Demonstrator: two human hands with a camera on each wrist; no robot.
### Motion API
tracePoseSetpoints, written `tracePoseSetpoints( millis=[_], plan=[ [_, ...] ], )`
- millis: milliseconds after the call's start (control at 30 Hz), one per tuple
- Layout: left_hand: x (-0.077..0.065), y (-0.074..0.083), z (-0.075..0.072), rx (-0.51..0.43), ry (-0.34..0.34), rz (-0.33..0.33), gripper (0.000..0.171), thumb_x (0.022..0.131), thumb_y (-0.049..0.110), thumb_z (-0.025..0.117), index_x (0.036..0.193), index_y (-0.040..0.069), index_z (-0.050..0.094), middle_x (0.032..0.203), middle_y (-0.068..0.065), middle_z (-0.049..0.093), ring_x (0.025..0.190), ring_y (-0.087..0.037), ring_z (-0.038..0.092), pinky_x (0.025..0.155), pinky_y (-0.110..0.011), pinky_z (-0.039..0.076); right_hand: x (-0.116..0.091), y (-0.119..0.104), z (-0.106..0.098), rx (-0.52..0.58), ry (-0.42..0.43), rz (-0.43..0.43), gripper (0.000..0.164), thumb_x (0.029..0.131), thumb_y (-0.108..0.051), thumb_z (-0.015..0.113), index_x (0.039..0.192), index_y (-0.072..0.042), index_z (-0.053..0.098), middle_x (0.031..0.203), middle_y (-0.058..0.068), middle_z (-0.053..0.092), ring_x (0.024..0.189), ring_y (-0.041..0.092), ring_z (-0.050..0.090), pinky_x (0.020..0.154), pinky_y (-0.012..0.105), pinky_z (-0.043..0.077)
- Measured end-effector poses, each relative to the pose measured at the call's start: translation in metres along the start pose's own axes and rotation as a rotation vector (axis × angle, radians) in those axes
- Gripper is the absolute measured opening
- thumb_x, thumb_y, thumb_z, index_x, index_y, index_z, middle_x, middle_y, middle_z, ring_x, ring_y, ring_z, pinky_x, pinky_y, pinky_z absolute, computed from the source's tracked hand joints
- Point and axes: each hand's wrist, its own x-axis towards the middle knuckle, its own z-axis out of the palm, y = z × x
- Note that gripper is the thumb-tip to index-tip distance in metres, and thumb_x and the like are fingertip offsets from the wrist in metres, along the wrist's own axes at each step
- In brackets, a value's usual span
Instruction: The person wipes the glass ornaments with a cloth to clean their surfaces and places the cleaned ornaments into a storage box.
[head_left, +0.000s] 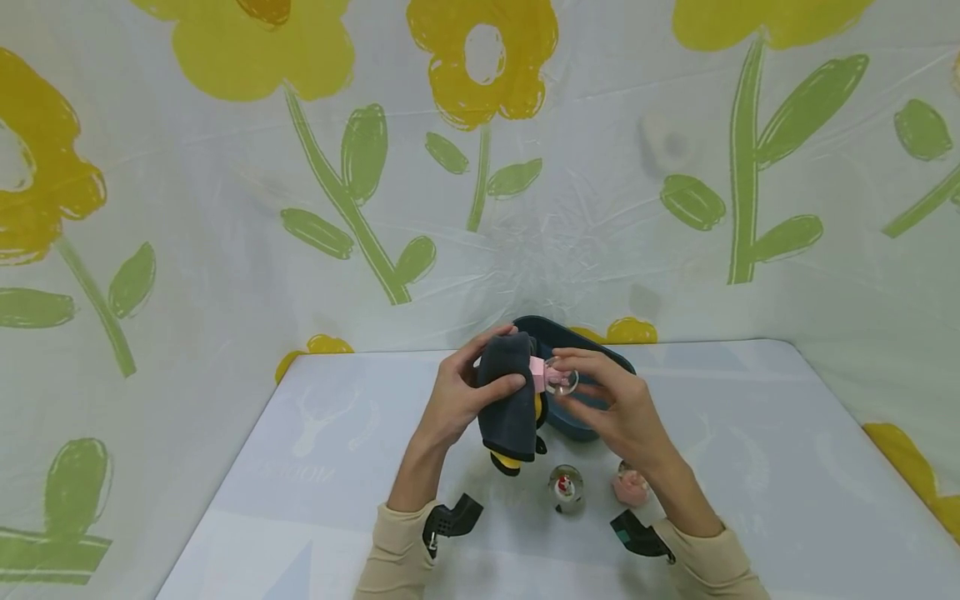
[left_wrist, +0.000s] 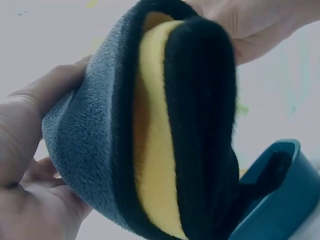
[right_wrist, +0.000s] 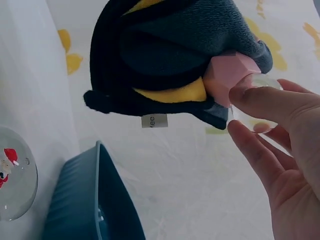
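My left hand [head_left: 456, 390] grips a folded plush cloth [head_left: 508, 408], dark grey-blue outside with yellow inside and black edging. The cloth wraps part of the pink faceted base [right_wrist: 227, 75] of a small snow globe [head_left: 537, 375]. My right hand [head_left: 618, 408] pinches the globe's clear ball [right_wrist: 255, 117] between thumb and fingers, with the globe lying sideways. In the left wrist view the cloth [left_wrist: 100, 130] bulges in folds between thumb and fingers. A white tag [right_wrist: 154, 120] hangs from its edge in the right wrist view.
Behind the hands stands a dark blue-green bin [head_left: 540, 327]. Nearer on the white table [head_left: 322, 517] are a snow globe with a red-and-white figure [head_left: 566, 489] and one with a pink base [head_left: 632, 488], partly behind my right forearm. A flowered sheet [head_left: 600, 250] hangs behind.
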Motion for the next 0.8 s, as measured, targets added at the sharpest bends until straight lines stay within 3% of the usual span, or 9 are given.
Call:
tracePoseSetpoints(
  millis=[133,267,467,667,800],
  plan=[
    [-0.0001,0.0005,-0.0036,-0.013,0.069,0.019,0.058,0.087,0.010,0.073,0.141,0.017,0.053,0.140,-0.006,0.057,0.096,-0.022,0.068,0.082,-0.036,0.059,-0.0004,-0.0015,-0.0012,0.004,-0.002,0.022,0.058,0.073,0.007,0.080,0.126,-0.008,0.063,0.127,0.012,0.064,0.109,0.005,0.063,0.083,0.020,0.056],
    [-0.0006,0.0015,-0.0069,-0.012,0.115,0.024,0.058,0.087,0.006,0.072,0.141,0.018,0.053,0.139,-0.006,0.057,0.098,-0.022,0.068,0.083,-0.035,0.059,0.0011,-0.0013,0.0004,0.015,0.008,-0.048,0.059,0.070,0.011,0.081,0.123,-0.007,0.065,0.126,0.012,0.065,0.112,0.009,0.064,0.082,0.021,0.056],
    [-0.0013,0.0022,-0.0046,-0.020,0.048,0.001,0.059,0.088,0.009,0.073,0.142,0.020,0.052,0.143,-0.004,0.054,0.105,-0.021,0.066,0.085,-0.033,0.058,0.0031,-0.0005,0.0071,-0.002,0.012,-0.136,0.059,0.067,0.015,0.081,0.120,-0.006,0.065,0.126,0.017,0.063,0.120,0.014,0.061,0.085,0.023,0.056],
    [-0.0006,0.0007,-0.0013,-0.026,-0.006,-0.003,0.062,0.087,0.014,0.075,0.143,0.020,0.051,0.144,-0.004,0.054,0.110,-0.022,0.064,0.087,-0.034,0.057,0.0012,-0.0008,0.0068,-0.009,0.005,-0.064,0.056,0.071,0.011,0.080,0.122,-0.006,0.065,0.127,0.018,0.062,0.121,0.010,0.060,0.087,0.020,0.054],
    [-0.0006,0.0016,-0.0003,0.007,-0.009,0.010,0.063,0.085,0.015,0.076,0.143,0.023,0.052,0.142,-0.002,0.055,0.103,-0.022,0.066,0.085,-0.035,0.058,0.0006,-0.0016,0.0060,-0.030,0.006,-0.008,0.057,0.073,0.006,0.080,0.126,-0.006,0.063,0.126,0.013,0.065,0.108,0.012,0.066,0.083,0.020,0.056]
  ],
)
